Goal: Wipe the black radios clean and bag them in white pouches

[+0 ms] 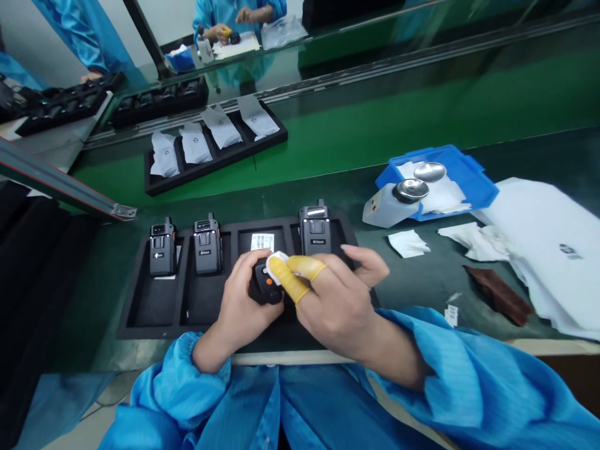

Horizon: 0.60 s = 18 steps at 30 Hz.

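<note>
My left hand (244,306) is wrapped round a black two-way radio (266,289) with an orange button, tilted above a black foam tray (154,312). In my right hand (332,300), two fingers wearing yellow finger cots press a white wipe (276,265) against the radio's end. The thumb of that hand sticks out to the side. Three more radios lie in the tray: one at the far left (163,250), one beside it (208,247) and one at the right (315,231). A white label (262,242) shows in the compartment behind my hands.
A blue bin (482,187) with white wipes stands at right beside a metal-topped dispenser bottle (387,206). Nearby lie a brown cloth (497,294) and white bags (553,250). On the green belt sits a second tray (215,162) with bagged items. A co-worker's hands (253,15) show opposite.
</note>
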Motion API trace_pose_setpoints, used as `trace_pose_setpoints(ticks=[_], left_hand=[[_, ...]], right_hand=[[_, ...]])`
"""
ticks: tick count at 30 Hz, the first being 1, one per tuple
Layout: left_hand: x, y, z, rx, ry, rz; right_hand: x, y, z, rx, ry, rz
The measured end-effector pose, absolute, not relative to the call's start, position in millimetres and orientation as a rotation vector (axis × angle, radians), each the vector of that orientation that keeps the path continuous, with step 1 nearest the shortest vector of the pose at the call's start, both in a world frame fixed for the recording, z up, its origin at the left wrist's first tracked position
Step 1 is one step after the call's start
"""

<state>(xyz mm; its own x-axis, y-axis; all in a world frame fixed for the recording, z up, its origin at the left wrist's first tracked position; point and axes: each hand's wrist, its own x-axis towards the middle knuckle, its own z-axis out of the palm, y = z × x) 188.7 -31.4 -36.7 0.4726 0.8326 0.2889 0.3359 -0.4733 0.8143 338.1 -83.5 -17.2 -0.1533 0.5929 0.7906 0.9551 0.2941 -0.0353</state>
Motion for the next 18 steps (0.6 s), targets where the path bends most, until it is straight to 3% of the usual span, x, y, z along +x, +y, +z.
trace_pose_setpoints(ticks=[18], left_hand=[[189.0,-35.1,-36.2,2.034,1.036,0.905]], right_hand=[[348.5,-95.0,-30.1,-1.495,-1.854,-0.585]])
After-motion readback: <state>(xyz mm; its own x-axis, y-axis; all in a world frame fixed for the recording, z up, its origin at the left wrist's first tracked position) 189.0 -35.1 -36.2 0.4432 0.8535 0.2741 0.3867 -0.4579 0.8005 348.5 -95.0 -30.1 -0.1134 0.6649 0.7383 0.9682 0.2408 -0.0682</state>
